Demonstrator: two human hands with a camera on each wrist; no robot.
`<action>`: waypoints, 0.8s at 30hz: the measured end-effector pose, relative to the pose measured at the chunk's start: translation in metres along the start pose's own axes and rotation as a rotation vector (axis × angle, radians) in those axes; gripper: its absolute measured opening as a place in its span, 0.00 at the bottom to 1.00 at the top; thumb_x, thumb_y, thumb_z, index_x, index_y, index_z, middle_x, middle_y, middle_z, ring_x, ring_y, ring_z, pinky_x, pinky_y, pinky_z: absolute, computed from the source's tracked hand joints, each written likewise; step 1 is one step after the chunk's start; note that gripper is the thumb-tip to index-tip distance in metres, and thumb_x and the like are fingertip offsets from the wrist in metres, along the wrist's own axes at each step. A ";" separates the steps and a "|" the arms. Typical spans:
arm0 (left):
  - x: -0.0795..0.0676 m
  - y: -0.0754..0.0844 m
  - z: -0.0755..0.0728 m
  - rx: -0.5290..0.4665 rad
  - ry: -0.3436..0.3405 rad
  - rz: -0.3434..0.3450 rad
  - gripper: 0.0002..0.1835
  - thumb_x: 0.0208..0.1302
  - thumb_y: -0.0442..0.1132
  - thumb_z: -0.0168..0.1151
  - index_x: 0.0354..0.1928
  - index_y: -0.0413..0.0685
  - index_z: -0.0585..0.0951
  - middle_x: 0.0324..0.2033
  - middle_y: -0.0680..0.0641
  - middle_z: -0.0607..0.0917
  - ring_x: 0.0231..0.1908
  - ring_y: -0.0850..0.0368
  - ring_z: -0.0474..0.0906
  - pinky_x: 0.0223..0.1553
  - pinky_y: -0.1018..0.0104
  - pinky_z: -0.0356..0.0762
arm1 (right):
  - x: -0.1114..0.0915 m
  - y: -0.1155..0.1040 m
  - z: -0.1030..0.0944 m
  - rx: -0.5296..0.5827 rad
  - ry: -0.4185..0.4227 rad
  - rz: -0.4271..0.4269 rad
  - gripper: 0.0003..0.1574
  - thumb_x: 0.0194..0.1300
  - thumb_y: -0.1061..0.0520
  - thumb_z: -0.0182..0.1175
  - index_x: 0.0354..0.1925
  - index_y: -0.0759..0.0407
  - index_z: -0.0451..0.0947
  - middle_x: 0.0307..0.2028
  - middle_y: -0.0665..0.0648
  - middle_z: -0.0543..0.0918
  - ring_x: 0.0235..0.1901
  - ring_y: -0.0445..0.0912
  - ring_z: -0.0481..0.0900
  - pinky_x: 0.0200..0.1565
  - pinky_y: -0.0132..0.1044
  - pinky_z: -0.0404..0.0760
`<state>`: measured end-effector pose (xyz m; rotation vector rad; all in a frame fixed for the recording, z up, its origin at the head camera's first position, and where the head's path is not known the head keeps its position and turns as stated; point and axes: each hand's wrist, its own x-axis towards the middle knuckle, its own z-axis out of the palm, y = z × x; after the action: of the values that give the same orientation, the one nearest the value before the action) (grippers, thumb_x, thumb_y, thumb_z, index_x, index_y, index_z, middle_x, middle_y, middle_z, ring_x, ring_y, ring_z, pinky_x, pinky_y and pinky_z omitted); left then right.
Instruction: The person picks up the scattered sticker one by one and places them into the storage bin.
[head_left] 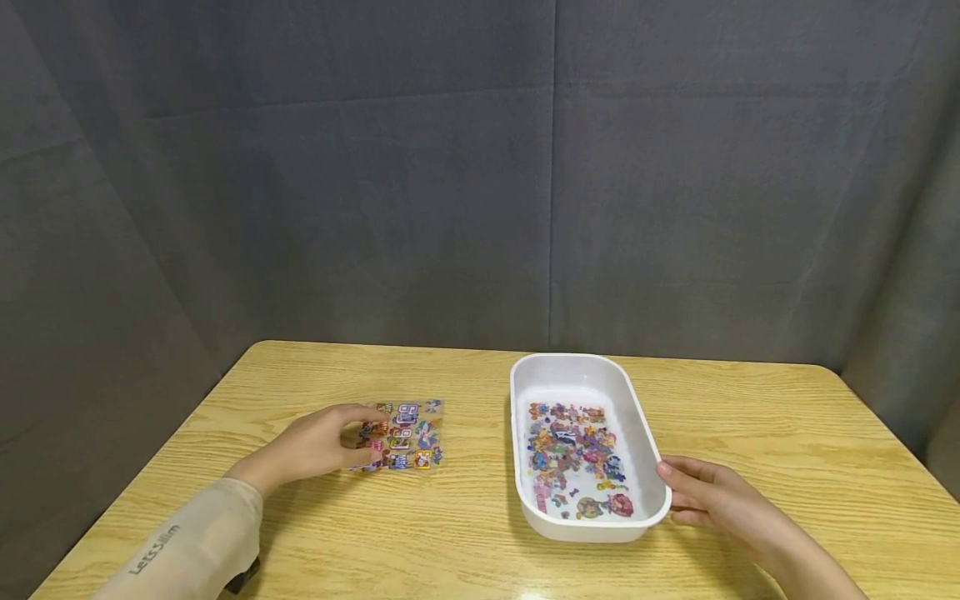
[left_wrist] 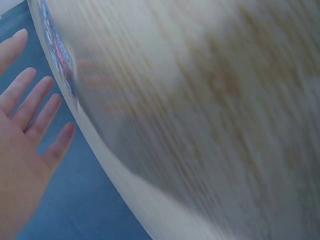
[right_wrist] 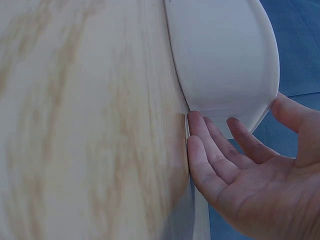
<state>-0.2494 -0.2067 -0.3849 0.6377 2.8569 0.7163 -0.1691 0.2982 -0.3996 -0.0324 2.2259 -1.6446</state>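
Observation:
A clear sheet of colourful stickers (head_left: 426, 433) lies on the left part of the wooden table. Over its left edge reaches my left hand (head_left: 322, 442), thumb and fingers apart; the left wrist view shows the fingers (left_wrist: 37, 100) spread and fairly straight beside the sheet. To the right stands a deep white plastic tray (head_left: 577, 530) with rounded corners, many small colourful stickers (head_left: 573, 450) spread over its bottom. My right hand (head_left: 716, 500) holds the tray's near right side, thumb at the rim and fingers (right_wrist: 215, 145) low against the outer wall.
The wooden table (head_left: 450, 533) has rounded far corners. Behind it hangs a dark grey curtain (head_left: 420, 208), which also runs down the left and right sides. A small black object (head_left: 243, 575) shows under the left sleeve.

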 end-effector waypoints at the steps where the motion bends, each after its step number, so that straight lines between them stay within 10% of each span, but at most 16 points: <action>1: 0.000 -0.001 0.000 -0.017 -0.002 0.000 0.30 0.60 0.51 0.72 0.64 0.55 0.78 0.64 0.43 0.75 0.60 0.41 0.74 0.54 0.41 0.75 | 0.000 0.000 0.000 0.001 0.000 -0.001 0.44 0.79 0.46 0.48 0.68 0.84 0.52 0.53 0.64 0.81 0.49 0.51 0.82 0.49 0.40 0.82; 24: 0.014 -0.015 0.006 -0.179 -0.075 0.021 0.39 0.57 0.48 0.75 0.69 0.45 0.71 0.68 0.38 0.68 0.69 0.35 0.60 0.63 0.37 0.63 | 0.000 0.000 0.000 0.008 -0.005 -0.014 0.44 0.79 0.47 0.48 0.68 0.85 0.50 0.53 0.64 0.81 0.48 0.50 0.82 0.49 0.39 0.82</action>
<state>-0.2657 -0.2100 -0.3978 0.6540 2.6832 0.9186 -0.1688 0.2981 -0.3998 -0.0496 2.2205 -1.6582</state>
